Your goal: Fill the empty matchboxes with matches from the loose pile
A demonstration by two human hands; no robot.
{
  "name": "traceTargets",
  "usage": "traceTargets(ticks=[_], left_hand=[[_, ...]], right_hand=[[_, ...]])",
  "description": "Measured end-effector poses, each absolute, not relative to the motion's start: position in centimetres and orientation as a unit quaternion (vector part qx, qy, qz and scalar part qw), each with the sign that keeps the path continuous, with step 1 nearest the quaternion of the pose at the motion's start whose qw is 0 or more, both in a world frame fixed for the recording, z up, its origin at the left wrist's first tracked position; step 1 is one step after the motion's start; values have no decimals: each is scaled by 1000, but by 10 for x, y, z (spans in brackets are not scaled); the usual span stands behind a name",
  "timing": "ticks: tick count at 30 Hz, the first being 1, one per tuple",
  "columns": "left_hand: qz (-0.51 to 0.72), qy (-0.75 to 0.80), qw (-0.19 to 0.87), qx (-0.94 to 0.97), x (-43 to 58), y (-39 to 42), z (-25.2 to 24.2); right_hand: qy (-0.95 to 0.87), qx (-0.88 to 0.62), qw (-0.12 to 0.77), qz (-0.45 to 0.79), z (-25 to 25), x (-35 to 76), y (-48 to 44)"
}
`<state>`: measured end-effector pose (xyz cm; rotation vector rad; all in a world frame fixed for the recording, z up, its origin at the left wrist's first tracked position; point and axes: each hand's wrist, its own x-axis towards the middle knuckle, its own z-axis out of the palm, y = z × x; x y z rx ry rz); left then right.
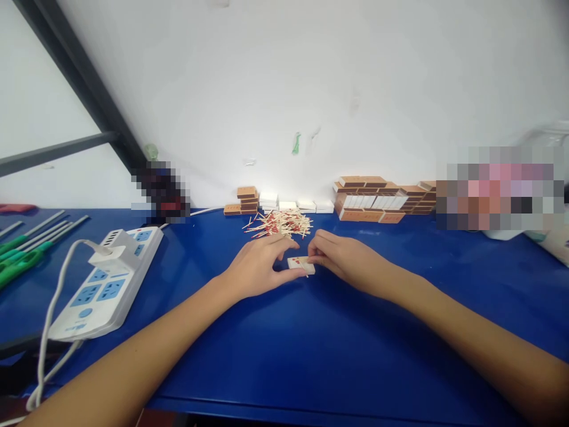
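Note:
A small white matchbox tray [292, 264] lies on the blue table with a few red-headed matches [303, 260] in it. My left hand [258, 264] curves around its left side, the thumb along the front edge and the fingers bent behind. Over the right end of the tray, my right hand [338, 255] has thumb and fingers pinched together at the pale match sticks; its fingertips partly cover them. One stick pokes out at the tray's front, by my left thumb. Just behind both hands is a loose heap of matches [282, 223], heads pointing different ways.
White trays [306, 206] and a few brown matchboxes [246, 200] stand against the wall. Stacked matchboxes [372, 214] form a longer row at right. A white power strip [102, 296] with a plugged-in charger and cable lies left, near green-handled tools [26, 258]. Blurred items sit at both back sides.

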<state>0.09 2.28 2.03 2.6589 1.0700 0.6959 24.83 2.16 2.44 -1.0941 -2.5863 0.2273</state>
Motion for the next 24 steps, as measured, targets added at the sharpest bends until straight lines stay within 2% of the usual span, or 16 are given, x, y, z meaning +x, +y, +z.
traceTargets(ticks=[13, 24], left_hand=[[253, 328, 80, 907, 4, 23, 14], [250, 330, 54, 909, 2, 22, 18]], right_hand=[[-910, -378, 164, 38, 15, 240, 17], [-917, -361, 158, 60, 13, 241, 15]])
